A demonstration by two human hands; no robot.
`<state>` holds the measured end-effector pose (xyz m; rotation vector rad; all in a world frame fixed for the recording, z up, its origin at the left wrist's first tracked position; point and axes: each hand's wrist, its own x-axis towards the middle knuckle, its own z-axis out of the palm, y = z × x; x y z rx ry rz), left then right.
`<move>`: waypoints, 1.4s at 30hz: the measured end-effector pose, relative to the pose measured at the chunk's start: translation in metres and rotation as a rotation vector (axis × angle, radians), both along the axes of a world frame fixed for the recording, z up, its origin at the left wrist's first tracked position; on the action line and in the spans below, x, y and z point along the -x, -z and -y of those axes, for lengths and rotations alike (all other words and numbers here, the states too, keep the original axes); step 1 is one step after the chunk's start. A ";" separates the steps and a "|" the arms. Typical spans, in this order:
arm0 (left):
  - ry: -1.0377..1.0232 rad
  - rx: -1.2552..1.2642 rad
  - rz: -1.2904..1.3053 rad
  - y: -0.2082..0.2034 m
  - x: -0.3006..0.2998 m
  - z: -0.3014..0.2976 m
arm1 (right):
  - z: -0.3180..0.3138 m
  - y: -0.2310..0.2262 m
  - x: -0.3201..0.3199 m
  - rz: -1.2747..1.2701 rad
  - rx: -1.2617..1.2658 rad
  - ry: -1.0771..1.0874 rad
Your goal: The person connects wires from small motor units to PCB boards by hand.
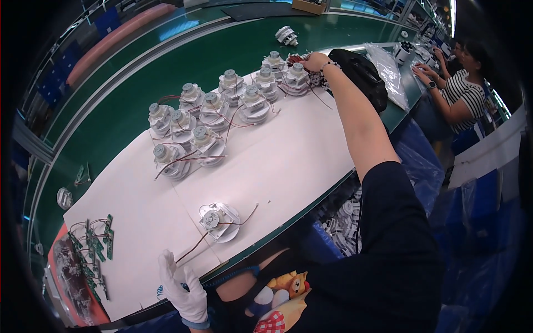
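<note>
My left hand [186, 289], in a white glove, is at the table's near edge with its fingers apart. Its fingertips are close to the loose end of a dark red wire [193, 248]. That wire runs from a white round motor unit [221, 222] lying alone on the near part of the white sheet. Far to the right, my bare right hand [317, 61] reaches out with its fingers closed at a bundle of red wires [298, 59] with small light connectors. Several similar motor units [211, 111] stand grouped beyond, their wires trailing between them.
Several thin green circuit boards [91, 244] with wires lie at the left. A black bag [361, 75] and clear plastic bags [388, 75] flank my right hand. A bin of white parts [344, 225] sits below the table edge. Co-workers [463, 91] sit at the far right.
</note>
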<state>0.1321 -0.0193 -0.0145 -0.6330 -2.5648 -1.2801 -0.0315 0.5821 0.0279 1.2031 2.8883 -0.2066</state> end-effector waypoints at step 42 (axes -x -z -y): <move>-0.108 -0.285 -0.045 0.022 -0.011 0.027 | 0.136 0.031 -0.032 -0.011 -0.214 -0.310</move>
